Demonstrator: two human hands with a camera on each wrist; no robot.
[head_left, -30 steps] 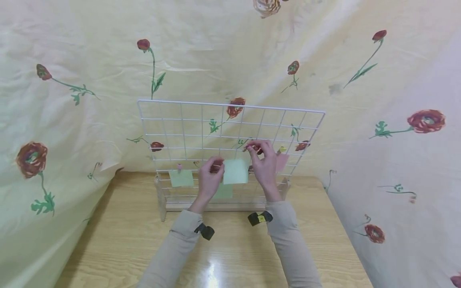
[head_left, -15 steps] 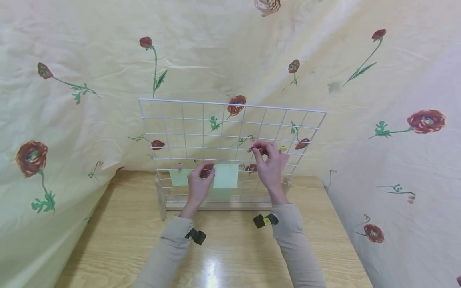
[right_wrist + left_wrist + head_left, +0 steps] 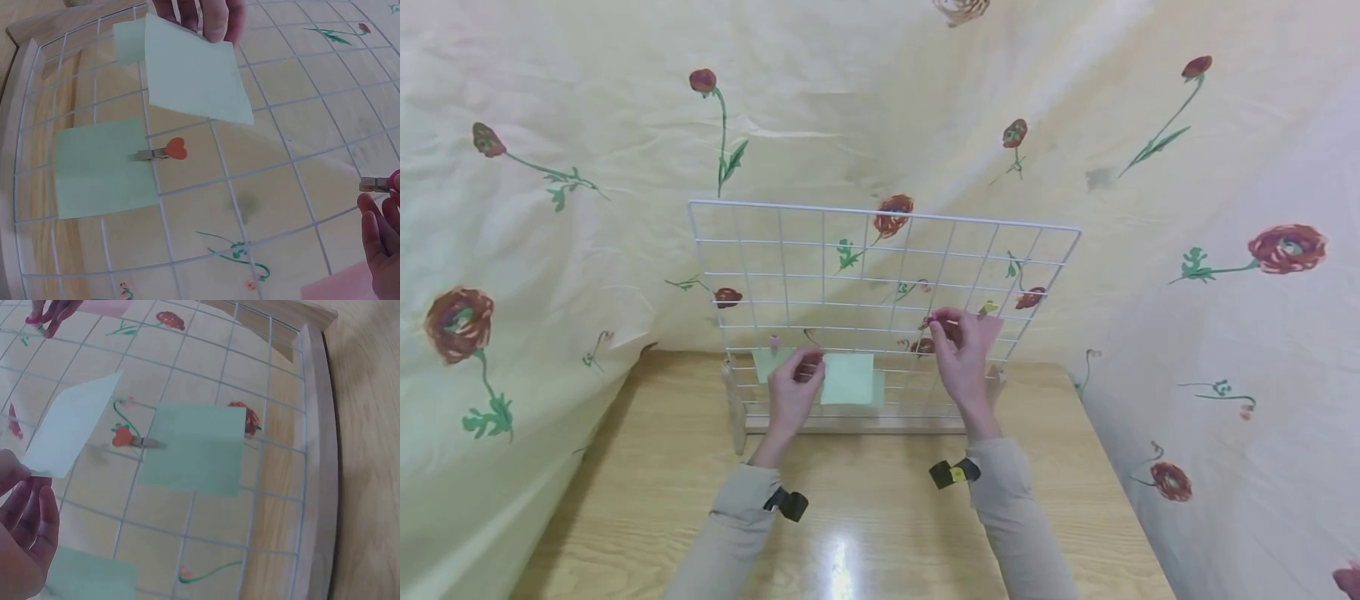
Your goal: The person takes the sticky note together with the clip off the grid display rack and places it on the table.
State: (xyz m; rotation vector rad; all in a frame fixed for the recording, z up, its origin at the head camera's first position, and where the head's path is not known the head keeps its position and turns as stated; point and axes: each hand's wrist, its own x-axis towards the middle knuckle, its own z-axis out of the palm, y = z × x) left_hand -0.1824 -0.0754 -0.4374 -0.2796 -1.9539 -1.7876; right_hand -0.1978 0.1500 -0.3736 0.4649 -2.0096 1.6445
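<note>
A white wire grid panel (image 3: 760, 250) stands upright in a wooden base (image 3: 850, 425) on the table. My left hand (image 3: 807, 368) pinches the corner of a loose pale green note (image 3: 847, 379) in front of the grid's lower middle. My right hand (image 3: 942, 322) pinches a small wooden clip with a pink head (image 3: 377, 183) against the grid wires. A green note (image 3: 103, 165) hangs on the grid under a red heart clip (image 3: 170, 150). Another green note (image 3: 766, 364) is at the lower left. A pink note (image 3: 994, 332) is partly hidden behind my right hand.
The grid stands near the far edge of a wooden table (image 3: 880, 517). Cream cloth printed with red flowers (image 3: 550, 208) hangs behind and to both sides. Bare tabletop lies between me and the grid. A yellow clip (image 3: 987, 308) sits above the pink note.
My left hand has carried the pale green note down and to the left. My right hand with the clip has shifted slightly right and down along the grid.
</note>
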